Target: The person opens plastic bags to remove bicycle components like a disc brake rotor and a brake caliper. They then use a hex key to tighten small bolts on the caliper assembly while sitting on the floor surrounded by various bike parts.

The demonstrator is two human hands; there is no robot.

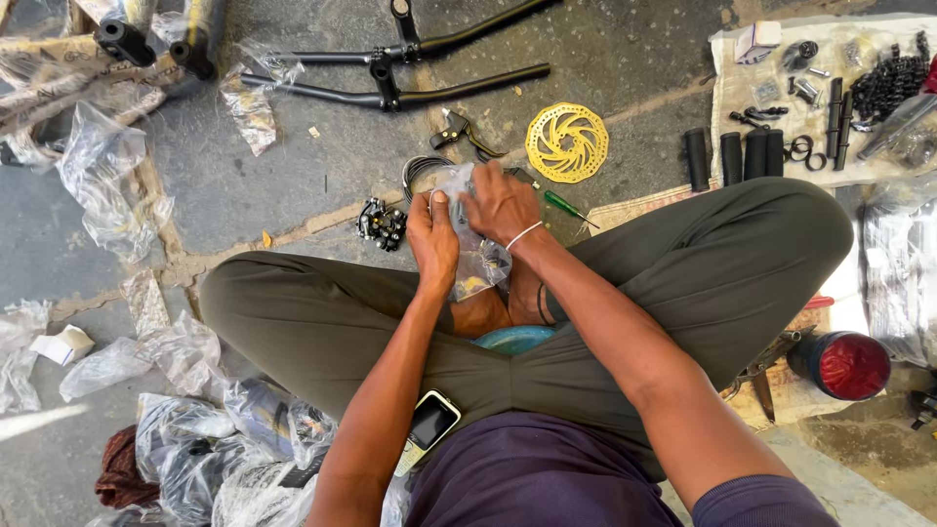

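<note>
- A clear plastic bag (475,256) is held between both hands, above the crossed ankles of the seated person, with its lower end hanging toward the lap.
- The bag's long axis runs roughly from the top, near the knuckles, down and slightly right toward the feet; small parts seem to be inside, but they cannot be made out.
- The left hand (432,239) is closed on the bag's left edge, thumb up, fingers curled and pinching the plastic.
- The right hand (500,202) is laid over the upper right of the bag, fingers bent and pressed onto it; a white band is worn on that wrist.
- Both hands are equally close to the bag, touching it on opposite sides, so the plastic lies directly between the fingers.
- Just beyond the hands, on the stone floor, a black brake caliper (382,223) lies to the left, a coil of cable (420,171) lies ahead, and a green screwdriver (564,207) lies to the right.
- Farther out, a yellow disc rotor (567,142) and a black frame piece (410,78) are seen.
- Open room is limited by the knees on both sides; bare floor is left ahead on the left, near the caliper.
- A phone (431,420) rests on the left thigh.
</note>
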